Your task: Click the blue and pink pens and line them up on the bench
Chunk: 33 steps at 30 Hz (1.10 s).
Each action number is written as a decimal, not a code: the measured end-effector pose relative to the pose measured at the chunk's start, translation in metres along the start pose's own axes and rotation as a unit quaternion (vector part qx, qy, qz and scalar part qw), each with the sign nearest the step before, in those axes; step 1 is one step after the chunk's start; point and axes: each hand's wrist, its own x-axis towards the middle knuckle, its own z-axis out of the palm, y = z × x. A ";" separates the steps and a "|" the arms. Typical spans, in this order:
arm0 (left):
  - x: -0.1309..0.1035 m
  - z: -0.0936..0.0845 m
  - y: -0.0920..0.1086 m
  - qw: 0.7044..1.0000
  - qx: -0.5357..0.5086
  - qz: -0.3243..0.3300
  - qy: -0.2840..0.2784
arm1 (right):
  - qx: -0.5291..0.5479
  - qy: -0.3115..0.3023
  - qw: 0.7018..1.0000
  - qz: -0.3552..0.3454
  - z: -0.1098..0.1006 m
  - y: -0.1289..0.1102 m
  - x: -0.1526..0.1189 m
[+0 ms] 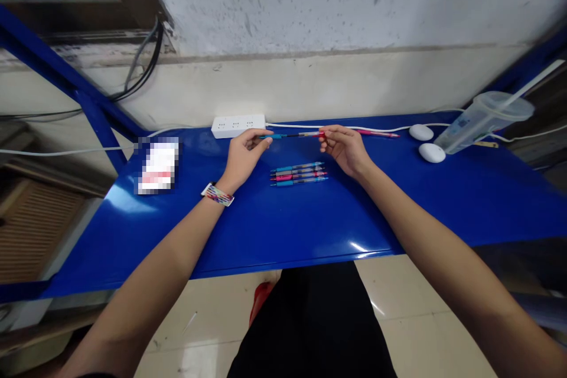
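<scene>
A pen (296,134) with a blue grip, a clear barrel and a red part at its right end is stretched level between my hands. My left hand (245,153), wearing a patterned wristband (218,194), pinches the blue end. Fingers of my right hand (348,147) close on the red end. Just below, several pens (297,175) with blue, grey and red grips lie side by side on the blue table (283,224). Behind my right hand rests a red pen (378,133), its left part hidden by the hand.
A white power strip (238,125) sits against the wall, its cable running right. Two white rounded objects (432,153) and a tilted clear cup (481,121) with a straw stand at right. A blurred-out white item (158,164) lies at left, near the blue frame post (101,130).
</scene>
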 end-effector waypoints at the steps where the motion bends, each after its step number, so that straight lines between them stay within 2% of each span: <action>1: 0.000 0.000 -0.001 1.000 -0.006 -0.002 0.002 | 0.001 0.004 1.000 0.002 -0.001 0.000 0.000; 19: 0.007 -0.001 -0.018 0.998 -0.048 0.000 0.027 | 0.022 0.038 0.999 0.001 0.000 -0.002 0.001; 33: 0.006 -0.002 -0.017 0.998 -0.060 0.000 0.034 | 0.012 0.049 0.999 -0.002 0.001 -0.005 0.000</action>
